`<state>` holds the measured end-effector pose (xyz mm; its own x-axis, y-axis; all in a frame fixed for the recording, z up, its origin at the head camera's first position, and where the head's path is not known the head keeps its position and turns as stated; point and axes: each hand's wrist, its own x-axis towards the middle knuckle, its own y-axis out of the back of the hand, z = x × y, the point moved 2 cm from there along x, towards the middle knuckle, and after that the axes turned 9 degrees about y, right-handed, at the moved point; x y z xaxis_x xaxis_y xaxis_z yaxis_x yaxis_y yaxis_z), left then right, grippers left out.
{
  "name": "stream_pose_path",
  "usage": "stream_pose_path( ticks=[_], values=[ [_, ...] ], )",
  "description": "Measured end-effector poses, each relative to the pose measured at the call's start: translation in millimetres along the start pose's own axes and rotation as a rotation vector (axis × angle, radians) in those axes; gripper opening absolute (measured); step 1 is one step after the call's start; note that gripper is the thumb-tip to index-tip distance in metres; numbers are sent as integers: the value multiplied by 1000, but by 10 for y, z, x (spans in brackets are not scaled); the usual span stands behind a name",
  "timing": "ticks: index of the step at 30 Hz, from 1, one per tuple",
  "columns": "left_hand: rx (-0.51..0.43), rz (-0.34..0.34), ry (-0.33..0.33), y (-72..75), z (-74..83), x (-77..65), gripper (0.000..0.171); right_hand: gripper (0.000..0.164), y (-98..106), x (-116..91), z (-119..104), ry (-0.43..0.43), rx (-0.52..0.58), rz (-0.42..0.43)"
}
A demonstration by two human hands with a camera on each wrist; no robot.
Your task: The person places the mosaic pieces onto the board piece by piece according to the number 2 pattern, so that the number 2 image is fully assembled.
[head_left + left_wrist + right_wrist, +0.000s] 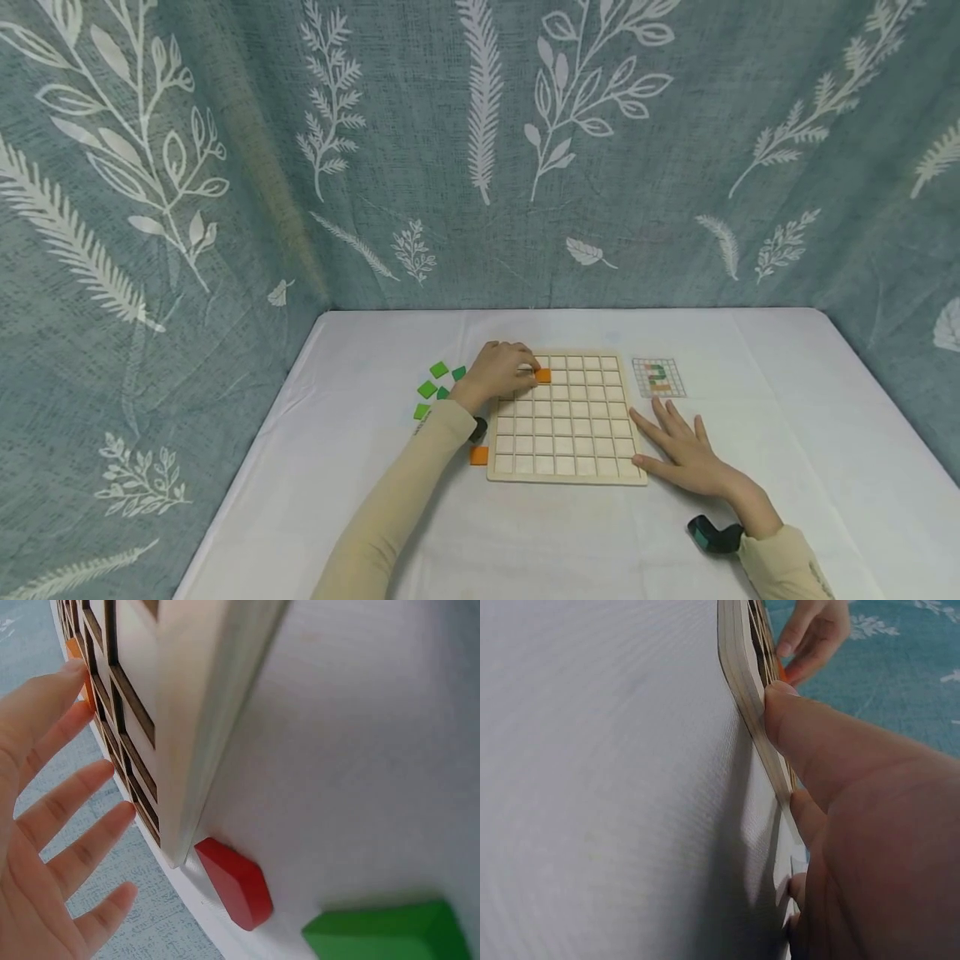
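Note:
A light wooden grid board (564, 443) lies on the white table. My left hand (497, 371) reaches over its upper left part, thumb and index finger pinching an orange tile (543, 376) at a cell in the second row. In the left wrist view the thumb tip meets that orange tile (73, 649), while the other fingers spread out beside the board. My right hand (686, 450) lies with fingers spread at the board's right edge; in the right wrist view its thumb (802, 724) touches the wooden rim.
Several green tiles (427, 389) lie left of the board, and another orange tile (478, 456) sits by its lower left edge. A red tile (234, 885) shows in the left wrist view. A small card with a coloured grid pattern (659, 377) lies right of the board.

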<state>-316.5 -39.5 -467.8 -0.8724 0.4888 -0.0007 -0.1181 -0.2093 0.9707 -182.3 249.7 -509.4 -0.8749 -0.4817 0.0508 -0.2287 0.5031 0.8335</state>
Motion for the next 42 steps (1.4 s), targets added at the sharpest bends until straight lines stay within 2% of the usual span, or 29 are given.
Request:
stream_pose_path(
  ticks=[5,27,42],
  values=[
    [26,0,-2,-7,-1,-3,28,69,-10,-10,-6,-6,6,-1],
    [22,32,18,-15,-4,9,21,69,-5,-3,-6,-5,0,-3],
    [18,29,23,11,-160,-53,27,69,-12,-1,9,-4,-1,-4]
  ],
)
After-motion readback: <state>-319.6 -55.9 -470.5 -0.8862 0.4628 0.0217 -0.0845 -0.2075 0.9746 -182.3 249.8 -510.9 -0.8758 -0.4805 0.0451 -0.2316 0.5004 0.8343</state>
